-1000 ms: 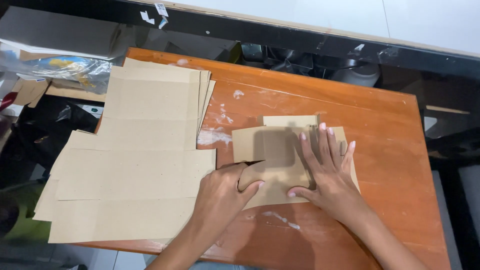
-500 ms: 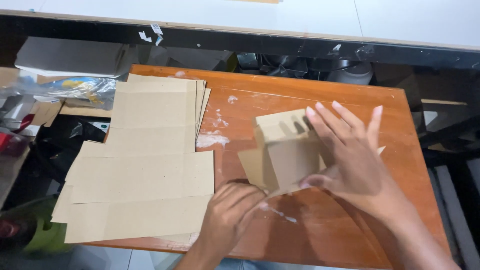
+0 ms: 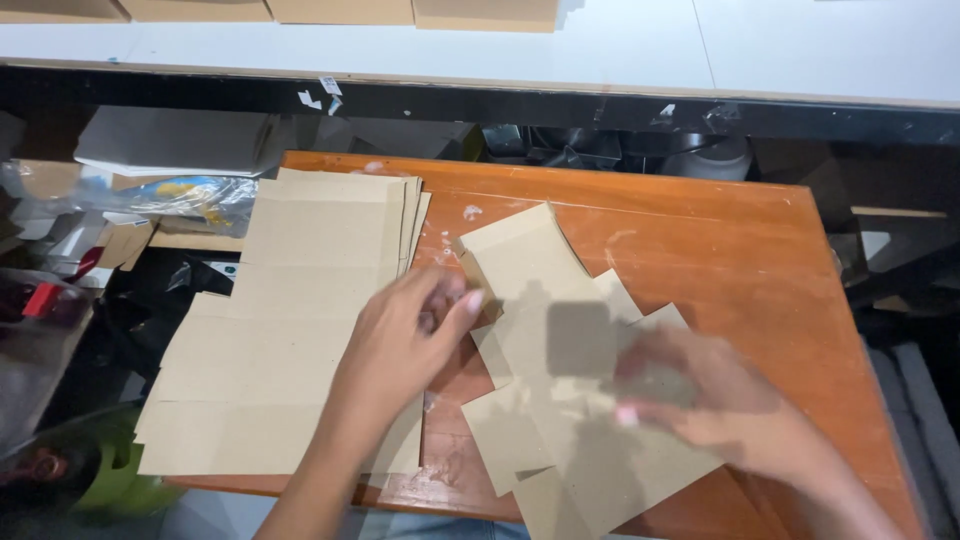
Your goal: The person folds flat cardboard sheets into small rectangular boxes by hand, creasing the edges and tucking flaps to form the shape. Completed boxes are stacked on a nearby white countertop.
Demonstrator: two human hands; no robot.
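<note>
A brown cardboard blank (image 3: 545,300) with several flaps lies spread out on the orange wooden table (image 3: 720,250). My left hand (image 3: 405,345) is at its left edge, fingers curled and pinching a small raised flap. My right hand (image 3: 720,400), blurred by motion, lies over the blank's right side with its fingertips gripping the card. The lower flaps of the blank reach over the table's near edge.
A stack of flat cardboard blanks (image 3: 290,320) covers the table's left part and overhangs its left edge. Left of the table are clutter and a plastic bag (image 3: 185,195). A white surface (image 3: 600,45) runs behind a dark gap at the back.
The blank, folded and held up half a second ago, is now spread out flat. My left hand moved up to its left flap and my right hand moved down and right.
</note>
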